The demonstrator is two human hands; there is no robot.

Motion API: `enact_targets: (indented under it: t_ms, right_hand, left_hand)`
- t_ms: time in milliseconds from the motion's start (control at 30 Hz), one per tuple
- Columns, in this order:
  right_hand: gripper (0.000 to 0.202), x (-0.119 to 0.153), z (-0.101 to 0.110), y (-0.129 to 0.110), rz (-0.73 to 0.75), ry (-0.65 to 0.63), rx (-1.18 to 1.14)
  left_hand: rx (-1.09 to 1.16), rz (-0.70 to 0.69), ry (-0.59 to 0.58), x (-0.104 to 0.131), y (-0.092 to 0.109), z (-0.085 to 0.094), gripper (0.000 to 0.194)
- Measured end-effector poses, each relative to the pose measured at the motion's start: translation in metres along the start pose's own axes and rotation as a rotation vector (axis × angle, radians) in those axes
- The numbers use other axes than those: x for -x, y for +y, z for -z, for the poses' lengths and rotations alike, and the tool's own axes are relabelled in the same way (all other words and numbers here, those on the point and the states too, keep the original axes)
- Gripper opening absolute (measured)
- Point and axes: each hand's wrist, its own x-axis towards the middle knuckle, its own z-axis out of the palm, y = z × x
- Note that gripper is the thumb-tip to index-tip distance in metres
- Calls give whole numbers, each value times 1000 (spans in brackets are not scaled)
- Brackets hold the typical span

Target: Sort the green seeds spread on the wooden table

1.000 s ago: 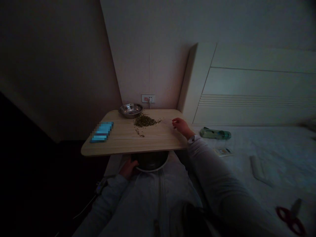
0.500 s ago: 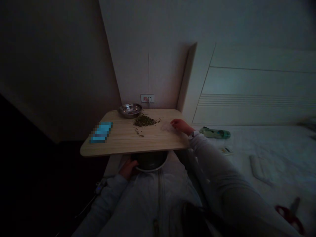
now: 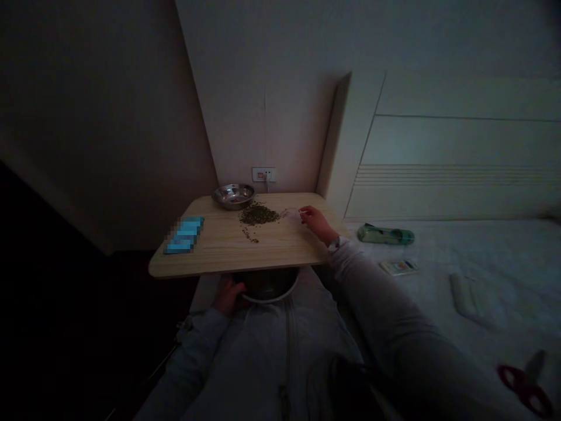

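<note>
A loose pile of small greenish grains [image 3: 258, 214] lies on the wooden tabletop [image 3: 219, 254], with a few stray ones in front. My right hand [image 3: 316, 223] is closed on a thin clear plastic piece [image 3: 289, 213], whose kind I cannot make out; its far end reaches the pile's right edge. Below the table's front edge, my left hand [image 3: 228, 297] grips the left side of a dark bowl with a pale rim [image 3: 269, 299] at my lap. The tabletop hides the bowl's far part. Behind the pile stands a shiny metal bowl [image 3: 234, 197].
A phone [image 3: 184, 235] with a lit, blurred screen lies on the table's left side. On the bed to the right are a green bottle-like object [image 3: 385, 235], a white-edged device [image 3: 398, 267], a pale folded item [image 3: 473, 298] and red-handled scissors [image 3: 523, 383]. A wall socket [image 3: 263, 174] holds a plug.
My right hand has moved slightly away from me and left, bringing the clear plastic piece up to the grains. My left hand keeps its hold on the bowl. The view has shifted a little.
</note>
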Motion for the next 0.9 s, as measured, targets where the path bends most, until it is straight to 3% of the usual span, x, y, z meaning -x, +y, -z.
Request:
enact_targets:
  t_ms: [133, 300, 600, 900]
  right_hand:
    - [20, 16, -33, -10, -6, -81, -48]
    - [21, 29, -64, -17, 91, 12, 31]
    - [25, 37, -67, -15, 159, 30, 203]
    - [22, 46, -65, -19, 188, -65, 183]
  left_hand:
    - [79, 142, 2, 0, 1, 5, 36]
    - [106, 196, 41, -3, -1, 7, 33]
    - [99, 119, 59, -1, -4, 1, 34]
    - [105, 146, 42, 0, -3, 2, 32]
